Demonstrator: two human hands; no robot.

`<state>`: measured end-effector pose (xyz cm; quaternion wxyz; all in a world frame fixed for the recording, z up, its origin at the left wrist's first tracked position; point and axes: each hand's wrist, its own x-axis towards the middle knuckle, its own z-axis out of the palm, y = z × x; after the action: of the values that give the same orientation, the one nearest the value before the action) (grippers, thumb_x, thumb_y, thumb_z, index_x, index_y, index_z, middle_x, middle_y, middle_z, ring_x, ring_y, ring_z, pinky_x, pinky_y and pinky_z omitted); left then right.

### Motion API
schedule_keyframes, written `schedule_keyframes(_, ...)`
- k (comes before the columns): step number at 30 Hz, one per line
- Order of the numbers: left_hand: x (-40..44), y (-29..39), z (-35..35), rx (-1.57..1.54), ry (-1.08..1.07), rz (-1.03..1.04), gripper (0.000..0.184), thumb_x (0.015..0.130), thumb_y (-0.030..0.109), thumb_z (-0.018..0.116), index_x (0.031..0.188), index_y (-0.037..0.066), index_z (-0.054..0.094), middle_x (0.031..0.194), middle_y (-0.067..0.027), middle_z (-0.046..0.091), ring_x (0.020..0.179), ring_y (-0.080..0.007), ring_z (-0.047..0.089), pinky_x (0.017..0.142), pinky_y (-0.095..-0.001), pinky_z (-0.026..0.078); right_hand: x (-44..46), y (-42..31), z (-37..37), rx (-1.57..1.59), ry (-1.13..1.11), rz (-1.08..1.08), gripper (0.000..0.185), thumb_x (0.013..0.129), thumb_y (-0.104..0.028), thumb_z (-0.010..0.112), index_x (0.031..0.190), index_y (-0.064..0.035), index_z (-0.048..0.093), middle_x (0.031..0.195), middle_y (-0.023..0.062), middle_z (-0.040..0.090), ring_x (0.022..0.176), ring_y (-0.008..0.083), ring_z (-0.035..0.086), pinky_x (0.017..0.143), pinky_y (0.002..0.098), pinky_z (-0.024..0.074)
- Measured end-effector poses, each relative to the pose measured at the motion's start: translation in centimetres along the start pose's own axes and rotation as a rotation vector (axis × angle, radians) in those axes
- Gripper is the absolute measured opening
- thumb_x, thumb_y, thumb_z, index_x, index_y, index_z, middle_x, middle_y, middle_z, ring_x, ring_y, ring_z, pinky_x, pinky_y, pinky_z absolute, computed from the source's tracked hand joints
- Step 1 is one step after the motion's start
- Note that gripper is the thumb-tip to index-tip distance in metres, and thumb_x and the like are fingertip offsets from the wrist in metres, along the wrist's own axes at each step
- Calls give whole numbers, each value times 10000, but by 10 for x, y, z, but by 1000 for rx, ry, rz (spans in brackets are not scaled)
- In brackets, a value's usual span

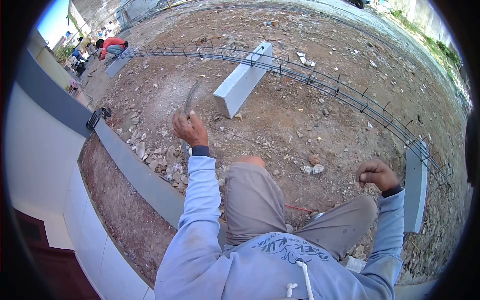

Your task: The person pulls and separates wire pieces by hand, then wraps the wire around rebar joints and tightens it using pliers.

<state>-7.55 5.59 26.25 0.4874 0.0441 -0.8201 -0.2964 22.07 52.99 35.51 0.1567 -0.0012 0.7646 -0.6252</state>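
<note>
My left hand [191,131] is closed around a bundle of thin grey wire [190,96], which sticks out beyond the fingers towards the ground ahead. To the right, above my bent knee, my right hand [378,175] is curled with thumb and fingers together; whatever it may hold is hidden. Ahead of both hands runs a long rebar cage [320,82] with dark stirrups along it. It rests across a light block [242,80] in the middle and another block [416,190] near my right hand. Neither hand touches the cage.
Rubble stones [162,162] lie left of my legs, beside a low grey concrete edge [135,172] and a white wall [40,145]. A person in a red top [111,44] crouches at the cage's far end, by another block [118,63]. A thin red rod [298,207] lies between my legs.
</note>
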Motion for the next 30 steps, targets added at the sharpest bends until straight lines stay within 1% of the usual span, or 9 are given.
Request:
schedule_keyframes(2, -2, -10, -1, 8, 10, 75, 219, 857, 247, 556, 810, 36, 524, 1258, -144, 502, 1249, -338, 382, 1020, -574, 218, -6, 0, -7, 103, 211, -85, 88, 868, -73, 537, 857, -19, 606, 669, 25, 560, 586, 89, 539, 527, 240, 432)
schedule_keyframes(5, -7, 0, -1, -114, -13, 93, 232, 861, 227, 555, 799, 6, 515, 1266, -199, 476, 1247, -382, 361, 1025, -539, 253, 5, 5, -7, -260, 475, 142, 112, 860, -78, 523, 837, -4, 603, 625, 23, 554, 557, 97, 551, 499, 248, 426)
schedule_keyframes(9, -5, 6, 1, -156, -41, 125, 248, 859, 215, 562, 791, -19, 513, 1261, -237, 467, 1241, -410, 357, 1028, -523, 277, 6, 19, -3, -683, 128, 214, 131, 846, -83, 532, 793, -12, 629, 604, 22, 596, 513, 106, 541, 487, 269, 438)
schedule_keyframes(13, -2, -11, 0, 9, -43, 185, 248, 814, 241, 611, 793, -1, 560, 1261, -241, 474, 1245, -403, 364, 1017, -528, 286, -12, -25, 12, -424, -210, 400, 120, 842, -94, 560, 796, -20, 644, 628, 12, 611, 514, 105, 557, 488, 244, 437)
schedule_keyframes(16, -5, -40, 0, 91, -7, 154, 242, 798, 252, 624, 766, 16, 585, 1278, -232, 471, 1247, -399, 365, 1015, -532, 282, -34, -39, 11, -126, -211, 226, 126, 851, -101, 573, 786, -10, 632, 621, 20, 600, 521, 90, 554, 467, 235, 424)
schedule_keyframes(22, -20, -58, 2, 120, 70, -28, 276, 827, 283, 609, 797, 10, 628, 1342, -243, 419, 1261, -402, 346, 1020, -521, 281, -25, -15, -1, 97, 330, -100, 101, 844, -86, 588, 772, -17, 606, 591, 35, 576, 475, 77, 521, 429, 234, 402)
schedule_keyframes(26, -25, -71, 0, -93, 15, -328, 311, 851, 305, 605, 851, -3, 644, 1350, -280, 382, 1286, -400, 308, 1030, -484, 285, 7, 7, 6, -597, 683, 22, 103, 802, -97, 601, 755, -5, 600, 545, 54, 560, 485, 123, 567, 455, 276, 430)
schedule_keyframes(29, -19, -69, -14, -112, -37, -379, 325, 878, 318, 586, 881, -5, 622, 1183, -276, 519, 1147, -330, 481, 932, -415, 404, 11, 49, 1, -1119, 294, -140, 64, 787, -32, 586, 740, 0, 615, 550, 59, 560, 537, 116, 579, 511, 289, 454)
schedule_keyframes(30, -18, -74, -14, -305, -55, -517, 323, 889, 319, 573, 896, -2, 612, 1070, -242, 556, 1028, -296, 525, 856, -389, 433, 12, 44, 5, -1018, 165, -44, 65, 786, -31, 591, 737, -2, 622, 570, 57, 572, 552, 119, 580, 524, 285, 457)
